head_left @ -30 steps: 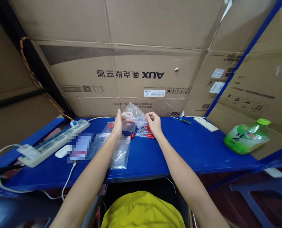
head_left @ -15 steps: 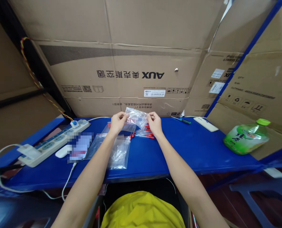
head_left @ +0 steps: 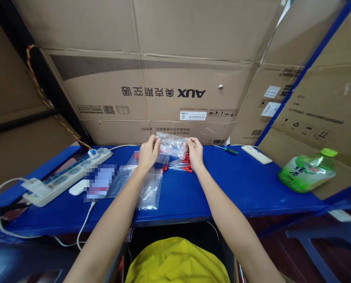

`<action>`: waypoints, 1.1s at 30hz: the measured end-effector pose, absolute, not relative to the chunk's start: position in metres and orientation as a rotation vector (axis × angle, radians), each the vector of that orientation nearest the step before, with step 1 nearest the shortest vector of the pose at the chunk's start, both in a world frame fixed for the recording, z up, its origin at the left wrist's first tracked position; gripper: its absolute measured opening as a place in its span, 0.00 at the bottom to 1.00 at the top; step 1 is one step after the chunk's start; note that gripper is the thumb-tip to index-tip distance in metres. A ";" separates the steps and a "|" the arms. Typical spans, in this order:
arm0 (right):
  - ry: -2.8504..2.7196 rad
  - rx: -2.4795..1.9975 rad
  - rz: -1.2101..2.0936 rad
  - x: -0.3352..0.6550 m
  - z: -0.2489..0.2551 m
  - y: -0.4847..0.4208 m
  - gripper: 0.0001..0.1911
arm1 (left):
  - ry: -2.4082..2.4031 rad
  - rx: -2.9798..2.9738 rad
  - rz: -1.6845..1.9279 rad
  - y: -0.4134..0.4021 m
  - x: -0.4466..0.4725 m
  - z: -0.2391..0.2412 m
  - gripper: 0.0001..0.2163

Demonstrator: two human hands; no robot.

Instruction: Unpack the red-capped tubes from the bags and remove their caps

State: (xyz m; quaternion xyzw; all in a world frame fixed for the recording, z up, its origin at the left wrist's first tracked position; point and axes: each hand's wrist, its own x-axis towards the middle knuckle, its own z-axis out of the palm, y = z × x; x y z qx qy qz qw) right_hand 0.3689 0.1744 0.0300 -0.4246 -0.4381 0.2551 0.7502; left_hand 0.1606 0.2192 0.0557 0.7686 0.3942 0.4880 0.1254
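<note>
A clear plastic bag (head_left: 172, 144) is stretched between my two hands, above the back part of the blue table (head_left: 222, 184). My left hand (head_left: 149, 152) pinches its left edge, and my right hand (head_left: 195, 152) grips the right edge. Just below the bag lies a pile of small screwdrivers (head_left: 179, 165) with red handles and thin metal shafts, partly hidden by the bag and my right hand. More clear zip bags (head_left: 149, 192) lie flat under and beside my left forearm. Another bag with red-handled pieces shows partly behind my left hand.
On the left are a white power strip (head_left: 72, 175) with plugs and cables, and a blurred-out phone-like item (head_left: 101, 182). A green screwdriver (head_left: 230, 150), a white flat device (head_left: 256, 154) and a green bottle (head_left: 307, 171) lie to the right. Cardboard (head_left: 163, 70) walls the back.
My hands have drawn slightly apart, the right one moving a little to the right. Between them the bag is now spread wider and more level.
</note>
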 end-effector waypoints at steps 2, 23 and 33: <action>-0.970 -0.920 0.628 0.367 0.032 0.173 0.24 | 1.214 2.188 1.443 0.222 0.162 0.053 0.14; -1.174 -0.957 0.784 0.363 0.034 0.167 0.26 | 1.208 1.853 1.893 0.219 0.157 0.065 0.27; -1.153 -0.945 0.609 0.366 0.040 0.163 0.22 | 0.956 2.242 1.575 0.212 0.159 0.073 0.15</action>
